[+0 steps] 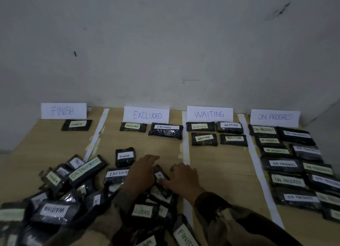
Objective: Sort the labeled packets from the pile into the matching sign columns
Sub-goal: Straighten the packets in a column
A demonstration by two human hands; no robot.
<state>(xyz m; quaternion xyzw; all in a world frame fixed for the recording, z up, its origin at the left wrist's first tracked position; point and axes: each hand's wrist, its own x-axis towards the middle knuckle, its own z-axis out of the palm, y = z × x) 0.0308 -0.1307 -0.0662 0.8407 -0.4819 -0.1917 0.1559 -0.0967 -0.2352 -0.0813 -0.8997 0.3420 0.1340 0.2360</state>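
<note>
A pile of dark packets with white labels (60, 198) covers the near left of the wooden table (220, 172). Both hands meet on one dark packet (159, 174) whose label starts "FI". My left hand (141, 174) holds its left side with curled fingers; my right hand (184, 179) grips its right side, thumb on the label. Four paper signs stand at the back: FINISH (63, 111), EXCLUDED (146, 114), WAITING (209, 114), ON PROGRESS (275, 117). Sorted packets lie below each sign.
White paper strips (186, 153) divide the table into columns. The ON PROGRESS column (294, 164) holds several packets in two rows. A loose FINISH packet (124, 156) and an EXCLUDED packet (117, 174) lie just left of my hands. A grey wall rises behind the signs.
</note>
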